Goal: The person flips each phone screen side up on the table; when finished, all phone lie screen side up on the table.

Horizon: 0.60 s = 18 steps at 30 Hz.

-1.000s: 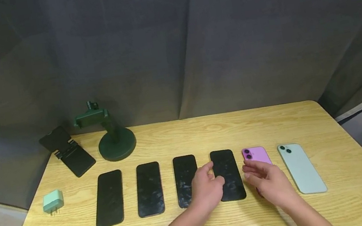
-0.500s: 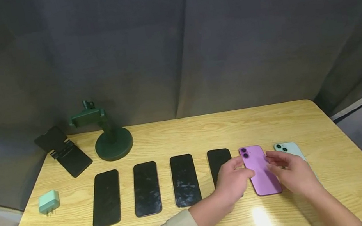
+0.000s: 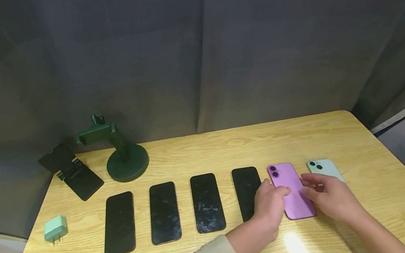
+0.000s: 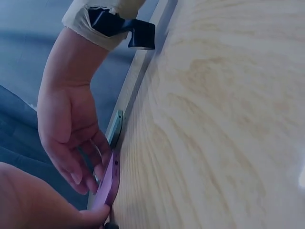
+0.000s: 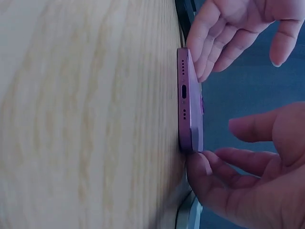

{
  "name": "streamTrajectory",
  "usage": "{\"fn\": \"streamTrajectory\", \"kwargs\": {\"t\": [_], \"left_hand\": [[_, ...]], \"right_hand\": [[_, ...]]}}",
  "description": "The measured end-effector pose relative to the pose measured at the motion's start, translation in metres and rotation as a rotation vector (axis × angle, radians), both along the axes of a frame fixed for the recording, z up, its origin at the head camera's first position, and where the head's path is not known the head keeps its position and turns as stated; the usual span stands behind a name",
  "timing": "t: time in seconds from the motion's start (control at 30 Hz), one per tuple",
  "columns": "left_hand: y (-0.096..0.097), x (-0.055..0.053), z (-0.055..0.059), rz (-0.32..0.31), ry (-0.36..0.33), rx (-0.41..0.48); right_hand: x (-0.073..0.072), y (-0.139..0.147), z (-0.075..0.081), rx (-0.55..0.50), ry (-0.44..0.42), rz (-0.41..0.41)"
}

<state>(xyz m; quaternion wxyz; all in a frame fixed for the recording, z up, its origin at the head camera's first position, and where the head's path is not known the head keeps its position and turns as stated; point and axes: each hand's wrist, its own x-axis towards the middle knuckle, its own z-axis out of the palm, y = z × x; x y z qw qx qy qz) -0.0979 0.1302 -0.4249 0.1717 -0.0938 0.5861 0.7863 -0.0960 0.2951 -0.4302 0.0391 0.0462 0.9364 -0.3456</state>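
A purple phone (image 3: pixel 299 207) lies flat on the table, its back with two camera lenses facing up. My left hand (image 3: pixel 269 209) rests at its left edge, thumb reaching over the back. In the right wrist view, the fingers of that hand lie fairly straight along the phone's (image 5: pixel 184 133) side. My right hand (image 3: pixel 335 202) is at the other long edge; its fingers, slightly bent, touch the side near the table. A pale mint phone (image 3: pixel 325 166) lies partly hidden beneath my right hand. Left of the purple phone is a black-screened phone (image 3: pixel 246 188), partly covered by my left hand.
Further left lie more dark-screened phones, (image 3: pixel 207 201) one of them, spaced in a row. A green phone stand (image 3: pixel 127 162) and a black folding stand (image 3: pixel 83 180) are at the back left. A mint charger plug (image 3: pixel 55 228) sits near the left edge.
Both hands have moved right, from the dark phone to the purple phone. Within the last half second, the left hand has come in closer to the purple phone's left edge.
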Motion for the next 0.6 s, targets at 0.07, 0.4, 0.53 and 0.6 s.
{"fn": "streamTrajectory", "kwargs": {"t": [0.07,0.4,0.53,0.6], "left_hand": [[0.003,0.001,0.0,0.027,-0.006,-0.025],[0.016,0.002,-0.008,0.107,0.02,-0.069],[0.016,-0.004,-0.012,0.078,0.019,-0.098],[0.016,-0.006,-0.015,0.065,0.008,-0.128]], "right_hand": [[-0.001,0.0,0.0,0.01,-0.015,0.0],[-0.007,0.001,-0.004,-0.074,-0.082,-0.022],[-0.007,-0.002,-0.003,-0.197,-0.097,-0.017],[-0.008,-0.004,-0.002,-0.184,-0.093,-0.018]]}}
